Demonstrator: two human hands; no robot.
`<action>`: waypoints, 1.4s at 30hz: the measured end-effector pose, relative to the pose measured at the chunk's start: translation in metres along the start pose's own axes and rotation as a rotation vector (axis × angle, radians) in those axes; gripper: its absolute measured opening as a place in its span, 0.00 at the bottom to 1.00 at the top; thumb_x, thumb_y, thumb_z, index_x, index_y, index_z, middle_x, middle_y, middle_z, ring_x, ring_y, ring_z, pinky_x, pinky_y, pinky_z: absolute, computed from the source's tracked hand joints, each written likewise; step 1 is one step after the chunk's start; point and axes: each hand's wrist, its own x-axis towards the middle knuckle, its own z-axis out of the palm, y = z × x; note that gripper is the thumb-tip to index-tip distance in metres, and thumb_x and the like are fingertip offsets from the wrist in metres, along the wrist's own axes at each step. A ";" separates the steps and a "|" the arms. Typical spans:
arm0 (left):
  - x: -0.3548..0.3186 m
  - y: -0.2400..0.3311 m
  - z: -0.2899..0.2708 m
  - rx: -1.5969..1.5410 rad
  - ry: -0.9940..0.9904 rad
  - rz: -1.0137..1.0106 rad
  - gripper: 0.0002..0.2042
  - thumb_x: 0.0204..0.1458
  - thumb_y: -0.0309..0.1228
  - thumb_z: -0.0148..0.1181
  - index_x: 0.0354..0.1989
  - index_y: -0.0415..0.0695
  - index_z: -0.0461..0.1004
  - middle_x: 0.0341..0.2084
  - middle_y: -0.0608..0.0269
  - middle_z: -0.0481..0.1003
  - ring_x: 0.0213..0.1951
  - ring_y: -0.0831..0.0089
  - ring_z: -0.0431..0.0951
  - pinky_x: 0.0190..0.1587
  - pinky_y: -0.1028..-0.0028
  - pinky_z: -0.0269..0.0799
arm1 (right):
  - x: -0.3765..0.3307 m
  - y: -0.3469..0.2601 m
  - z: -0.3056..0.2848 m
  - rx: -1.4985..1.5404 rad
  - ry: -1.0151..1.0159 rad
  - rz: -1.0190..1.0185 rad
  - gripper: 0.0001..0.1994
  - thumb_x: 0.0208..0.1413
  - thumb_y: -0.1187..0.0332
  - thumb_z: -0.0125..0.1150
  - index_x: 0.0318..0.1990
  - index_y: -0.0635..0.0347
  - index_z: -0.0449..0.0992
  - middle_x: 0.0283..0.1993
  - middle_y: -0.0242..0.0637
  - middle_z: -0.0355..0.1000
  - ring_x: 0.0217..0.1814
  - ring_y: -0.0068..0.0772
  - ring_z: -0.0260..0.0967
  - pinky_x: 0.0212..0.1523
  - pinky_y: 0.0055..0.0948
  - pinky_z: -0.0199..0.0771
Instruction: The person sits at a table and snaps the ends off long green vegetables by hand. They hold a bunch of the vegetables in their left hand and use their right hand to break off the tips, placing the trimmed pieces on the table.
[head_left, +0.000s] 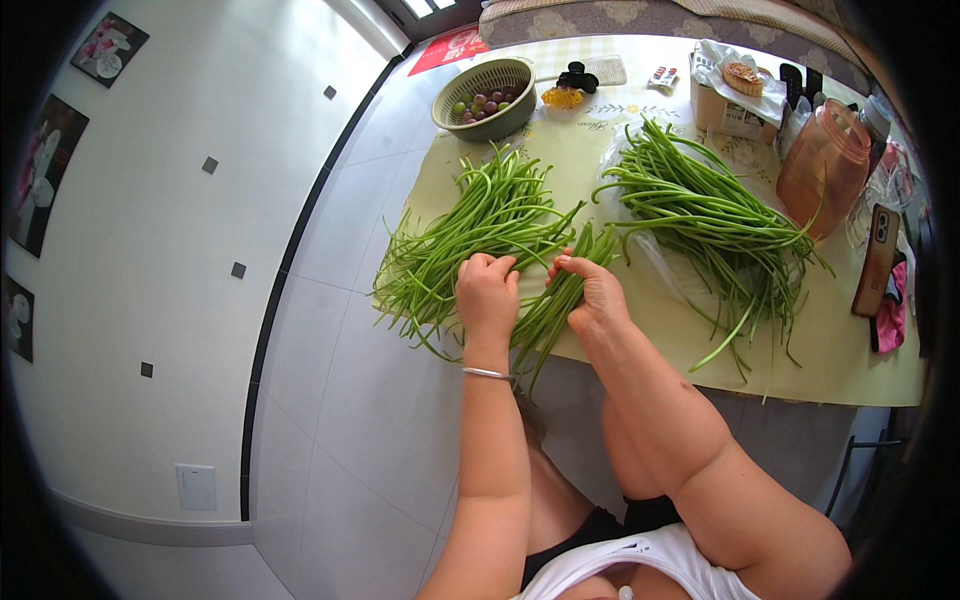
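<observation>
Head view: both hands [487,292] [592,293] on beans [555,300] at table edge [700,392]

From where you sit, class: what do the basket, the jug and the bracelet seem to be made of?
Basket: probably plastic, matte olive green, with moulded slots in its wall. Jug: likely translucent plastic, orange-brown, since light shows through it. Bracelet on the left hand: looks like metal, thin, silvery and shiny.

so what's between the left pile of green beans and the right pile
In the head view, the small bunch gripped by both hands lies between the left pile and right pile.
</observation>
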 end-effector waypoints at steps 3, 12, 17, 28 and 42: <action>0.000 0.000 0.001 0.040 -0.002 0.008 0.08 0.39 0.24 0.66 0.31 0.45 0.80 0.29 0.61 0.74 0.36 0.59 0.72 0.42 0.63 0.69 | -0.002 0.000 0.001 -0.019 -0.021 0.009 0.09 0.48 0.80 0.61 0.37 0.64 0.71 0.30 0.39 0.73 0.31 0.34 0.72 0.35 0.34 0.74; 0.007 0.022 -0.026 -0.331 -0.016 -0.064 0.05 0.41 0.22 0.66 0.28 0.39 0.79 0.23 0.59 0.76 0.25 0.69 0.76 0.31 0.74 0.71 | -0.003 -0.002 0.002 -0.033 0.013 -0.008 0.11 0.48 0.80 0.61 0.40 0.63 0.69 0.36 0.43 0.75 0.36 0.37 0.74 0.39 0.36 0.75; 0.002 0.025 -0.035 -0.433 -0.303 -0.065 0.06 0.41 0.23 0.67 0.29 0.37 0.80 0.23 0.59 0.77 0.25 0.73 0.76 0.30 0.74 0.71 | -0.007 -0.003 0.007 0.034 -0.017 0.012 0.12 0.48 0.81 0.61 0.41 0.64 0.71 0.36 0.43 0.76 0.36 0.38 0.74 0.39 0.36 0.75; 0.008 0.003 -0.018 0.225 0.296 -0.003 0.19 0.42 0.26 0.66 0.46 0.44 0.77 0.44 0.56 0.72 0.50 0.59 0.69 0.52 0.59 0.64 | -0.001 -0.002 0.002 -0.024 0.010 0.016 0.14 0.49 0.81 0.60 0.44 0.65 0.68 0.39 0.46 0.75 0.36 0.37 0.74 0.38 0.33 0.76; 0.005 -0.007 -0.003 0.125 0.198 -0.004 0.08 0.42 0.27 0.66 0.33 0.44 0.79 0.28 0.62 0.75 0.40 0.61 0.73 0.44 0.62 0.67 | -0.008 -0.004 0.008 0.021 0.035 0.014 0.10 0.51 0.82 0.58 0.41 0.67 0.70 0.38 0.47 0.75 0.35 0.36 0.74 0.38 0.31 0.75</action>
